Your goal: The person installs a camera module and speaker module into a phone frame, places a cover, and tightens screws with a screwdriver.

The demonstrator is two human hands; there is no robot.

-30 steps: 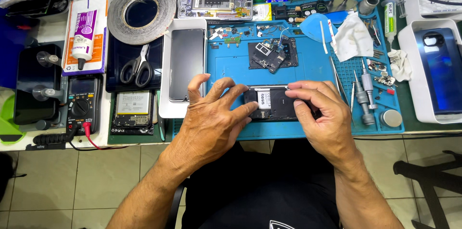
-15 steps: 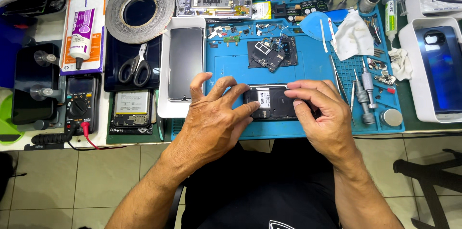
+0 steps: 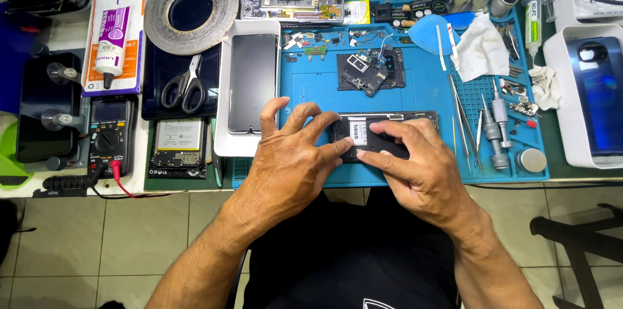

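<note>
The blue work mat (image 3: 311, 88) lay bare between the circuit board (image 3: 366, 72) and the opened phone (image 3: 383, 134), which sat near the mat's front edge. The left hand (image 3: 292, 160), fingers spread, pressed its left end, while the right hand (image 3: 415, 169) pinched its lower edge. Tweezers (image 3: 462, 114) crowded the mat's right edge.

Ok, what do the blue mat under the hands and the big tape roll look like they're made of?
The blue mat looks like soft silicone or rubber: matte, with moulded compartments and a ribbed patch. The tape roll seems a thin plastic or paper-backed adhesive wound flat, grey and slightly shiny; which one I cannot tell. Both hands, left hand and right hand, press on an opened phone.
</note>
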